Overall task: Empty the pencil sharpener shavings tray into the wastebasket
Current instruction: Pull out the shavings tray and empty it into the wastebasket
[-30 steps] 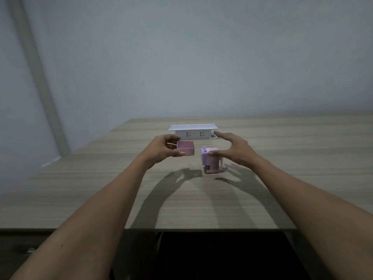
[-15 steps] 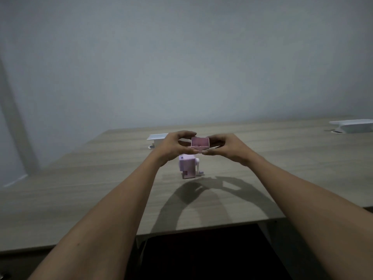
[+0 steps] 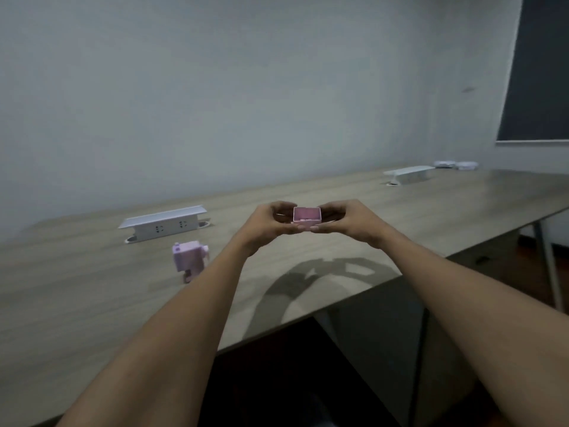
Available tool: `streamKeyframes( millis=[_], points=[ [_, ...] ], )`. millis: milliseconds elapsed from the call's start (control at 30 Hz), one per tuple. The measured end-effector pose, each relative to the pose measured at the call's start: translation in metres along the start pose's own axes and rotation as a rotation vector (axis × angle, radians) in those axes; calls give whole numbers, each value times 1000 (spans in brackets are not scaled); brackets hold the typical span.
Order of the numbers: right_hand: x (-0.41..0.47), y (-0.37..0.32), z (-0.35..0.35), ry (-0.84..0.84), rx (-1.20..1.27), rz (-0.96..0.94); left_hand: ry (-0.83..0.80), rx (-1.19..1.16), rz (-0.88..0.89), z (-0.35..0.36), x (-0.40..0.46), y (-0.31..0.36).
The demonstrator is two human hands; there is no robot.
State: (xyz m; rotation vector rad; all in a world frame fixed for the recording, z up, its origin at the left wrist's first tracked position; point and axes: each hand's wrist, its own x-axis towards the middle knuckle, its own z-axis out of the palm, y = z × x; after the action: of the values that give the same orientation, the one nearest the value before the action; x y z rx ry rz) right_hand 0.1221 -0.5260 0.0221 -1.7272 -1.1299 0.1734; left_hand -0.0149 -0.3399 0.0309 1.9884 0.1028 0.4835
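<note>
A small pink shavings tray (image 3: 306, 215) is held level in the air above the wooden table (image 3: 92, 291), open side up. My left hand (image 3: 268, 224) grips its left end and my right hand (image 3: 345, 221) grips its right end. The pink pencil sharpener (image 3: 188, 259) stands upright on the table well to the left of my hands, with nobody touching it. No wastebasket is in view.
A white socket box (image 3: 163, 223) rises from the table behind the sharpener. A second socket box (image 3: 409, 174) and white items (image 3: 455, 164) sit far right. The table's front edge runs diagonally, with a metal leg (image 3: 548, 263) at right and dark floor below.
The view has swung to the right. My right hand left the sharpener and joined the left hand on the tray. The sharpener now lies far left of my hands.
</note>
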Motion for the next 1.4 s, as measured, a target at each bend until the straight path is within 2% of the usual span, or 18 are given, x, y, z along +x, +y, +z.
streamKeyframes(
  millis=[300, 633, 833, 1133, 1400],
  points=[
    [-107, 46, -96, 148, -86, 161, -198, -97, 56, 142, 22, 14],
    [-205, 108, -132, 199, -112, 384, -326, -157, -7, 257, -6, -18],
    [-246, 156, -113, 134, -98, 491, -360, -156, -89, 297, -38, -61],
    [-308, 243, -39, 67, 68, 670, -369, -186, -356, 339, -98, -155],
    [-359, 296, 18, -14, 250, 881, -515, -78, -634, 361, -142, -212]
  ],
)
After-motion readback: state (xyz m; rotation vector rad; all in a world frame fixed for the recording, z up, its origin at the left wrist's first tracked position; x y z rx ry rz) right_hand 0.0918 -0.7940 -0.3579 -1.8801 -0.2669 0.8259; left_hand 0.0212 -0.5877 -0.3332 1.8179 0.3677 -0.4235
